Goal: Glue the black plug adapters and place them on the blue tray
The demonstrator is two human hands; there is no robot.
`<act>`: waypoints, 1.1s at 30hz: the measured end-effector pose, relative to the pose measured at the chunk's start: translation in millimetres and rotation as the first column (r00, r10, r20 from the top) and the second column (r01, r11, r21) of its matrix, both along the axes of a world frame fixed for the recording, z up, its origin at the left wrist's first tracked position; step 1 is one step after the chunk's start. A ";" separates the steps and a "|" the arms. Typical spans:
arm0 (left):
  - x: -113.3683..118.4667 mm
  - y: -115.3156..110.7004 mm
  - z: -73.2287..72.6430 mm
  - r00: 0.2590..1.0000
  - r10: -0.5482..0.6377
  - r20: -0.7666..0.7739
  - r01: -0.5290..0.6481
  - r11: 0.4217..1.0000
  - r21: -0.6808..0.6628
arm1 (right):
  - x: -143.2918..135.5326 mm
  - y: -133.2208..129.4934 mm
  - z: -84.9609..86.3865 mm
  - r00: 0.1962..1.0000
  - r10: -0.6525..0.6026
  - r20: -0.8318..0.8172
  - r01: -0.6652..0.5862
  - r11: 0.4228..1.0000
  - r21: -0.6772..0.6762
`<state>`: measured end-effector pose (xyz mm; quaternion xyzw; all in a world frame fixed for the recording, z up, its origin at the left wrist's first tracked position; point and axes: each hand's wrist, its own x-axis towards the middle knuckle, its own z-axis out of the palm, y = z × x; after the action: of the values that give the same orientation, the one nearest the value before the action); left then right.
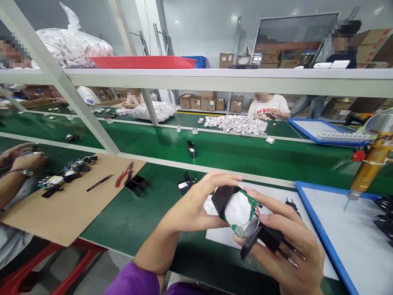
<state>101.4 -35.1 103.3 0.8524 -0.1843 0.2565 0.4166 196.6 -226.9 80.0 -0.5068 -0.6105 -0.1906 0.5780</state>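
Here | hands (193, 204) (302, 246): casing (220, 200) with board (251, 200) partly inside, plug (272, 237) | tray (344, 229): black parts (385, 224)

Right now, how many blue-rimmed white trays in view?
2. One lies at the near right, past the right hand; the other sits across the green belt, with white pieces on it. Others could be hidden.

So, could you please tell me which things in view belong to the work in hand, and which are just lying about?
Seemingly the job's:
black casing
green circuit board
black two-pin plug

Seemingly lying about:
red-handled pliers
red tray
blue crate
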 end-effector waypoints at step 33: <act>-1.0 -4.9 4.0 0.998 -0.013 0.057 0.012 1.000 0.012 | -11.3 -6.8 9.5 0.978 -0.165 0.128 0.168 0.986 -0.012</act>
<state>100.4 -39.9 107.4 0.8460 -0.2030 0.2772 0.4078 185.2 -233.6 89.5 -0.5497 -0.6034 -0.2631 0.5143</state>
